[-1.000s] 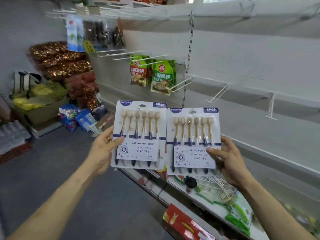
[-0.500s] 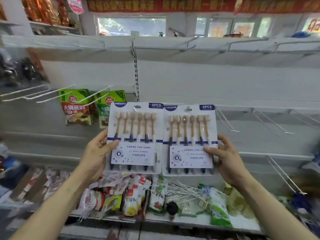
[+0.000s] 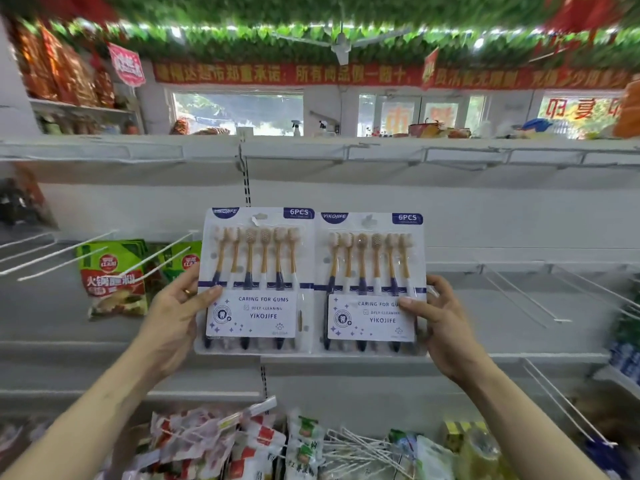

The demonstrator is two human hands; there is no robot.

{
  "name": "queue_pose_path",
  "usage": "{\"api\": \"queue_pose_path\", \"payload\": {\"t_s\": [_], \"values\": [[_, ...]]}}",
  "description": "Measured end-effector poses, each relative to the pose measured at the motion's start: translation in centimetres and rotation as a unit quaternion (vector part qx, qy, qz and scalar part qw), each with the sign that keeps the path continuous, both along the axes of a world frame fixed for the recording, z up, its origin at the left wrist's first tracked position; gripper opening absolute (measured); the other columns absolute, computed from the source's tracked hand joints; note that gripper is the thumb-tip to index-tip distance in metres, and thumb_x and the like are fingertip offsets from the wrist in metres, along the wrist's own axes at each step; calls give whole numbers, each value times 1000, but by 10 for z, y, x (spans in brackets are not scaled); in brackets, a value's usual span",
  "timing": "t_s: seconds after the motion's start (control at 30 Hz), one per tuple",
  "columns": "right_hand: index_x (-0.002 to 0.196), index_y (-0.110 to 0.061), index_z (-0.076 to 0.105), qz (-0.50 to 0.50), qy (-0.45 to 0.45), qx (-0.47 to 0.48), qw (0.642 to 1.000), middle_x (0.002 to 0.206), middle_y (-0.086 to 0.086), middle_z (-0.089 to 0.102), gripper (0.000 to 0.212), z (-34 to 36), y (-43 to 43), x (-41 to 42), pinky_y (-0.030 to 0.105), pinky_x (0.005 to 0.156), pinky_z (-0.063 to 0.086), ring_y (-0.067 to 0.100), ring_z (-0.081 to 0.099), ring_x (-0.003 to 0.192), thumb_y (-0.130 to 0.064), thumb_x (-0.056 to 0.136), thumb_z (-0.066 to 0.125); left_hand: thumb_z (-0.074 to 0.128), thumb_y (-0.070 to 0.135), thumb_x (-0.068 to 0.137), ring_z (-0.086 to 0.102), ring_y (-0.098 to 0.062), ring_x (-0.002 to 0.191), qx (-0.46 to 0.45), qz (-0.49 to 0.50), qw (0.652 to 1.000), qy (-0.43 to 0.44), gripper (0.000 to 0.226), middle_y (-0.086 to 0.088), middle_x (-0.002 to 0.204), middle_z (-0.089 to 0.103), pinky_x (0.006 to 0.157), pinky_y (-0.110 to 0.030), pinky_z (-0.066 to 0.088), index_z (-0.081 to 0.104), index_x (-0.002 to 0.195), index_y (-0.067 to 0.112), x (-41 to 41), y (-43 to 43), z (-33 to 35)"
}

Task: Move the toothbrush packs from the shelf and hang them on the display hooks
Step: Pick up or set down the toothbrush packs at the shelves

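Observation:
Two white blister packs of toothbrushes are held upright side by side before the white shelf wall. My left hand [image 3: 173,317] grips the left toothbrush pack [image 3: 254,282] by its left edge, thumb on the front. My right hand [image 3: 440,323] grips the right toothbrush pack [image 3: 372,285] by its right edge. Each pack has a hang hole at its top. Bare white display hooks [image 3: 523,296] stick out of the wall to the right, and more display hooks [image 3: 45,254] to the left.
Green sauce packets [image 3: 110,275] hang on hooks at the left. The lower shelf [image 3: 207,396] holds a pile of snack packets [image 3: 221,441] and loose white hooks [image 3: 360,448]. An upper shelf [image 3: 311,152] runs across above, with windows and a red banner behind it.
The view has tilted upward and moved closer to the shelf wall. Both packs stay held side by side in the same grips, now raised in front of the wall between the hook rows.

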State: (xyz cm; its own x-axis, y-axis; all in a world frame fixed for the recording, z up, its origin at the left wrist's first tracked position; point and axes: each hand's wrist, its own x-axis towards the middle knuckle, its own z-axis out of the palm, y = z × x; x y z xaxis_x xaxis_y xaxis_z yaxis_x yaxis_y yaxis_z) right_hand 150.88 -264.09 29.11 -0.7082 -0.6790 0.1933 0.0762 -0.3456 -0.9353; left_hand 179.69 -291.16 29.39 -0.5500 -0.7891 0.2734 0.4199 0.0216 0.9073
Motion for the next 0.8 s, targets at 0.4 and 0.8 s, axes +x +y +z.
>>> {"api": "queue_pose_path", "payload": {"t_s": [0.4,0.8], "values": [[128,-13,57,12,67,-39,997,117,20,74,45,47,-18,-33,55,79,64,39,74,107,4,89,70,55,-8,96,67,-27,125,-24,46,998,23,51,-13,136,70,93,-33,62,63,141,14,-3,-37,27],[127,-12,58,-7,96,-64,993,111,21,76,46,68,-44,-31,57,93,59,42,73,107,5,87,73,53,-10,97,71,-23,119,-26,49,998,3,51,-13,132,72,93,-32,61,61,142,11,-2,-53,34]]}}
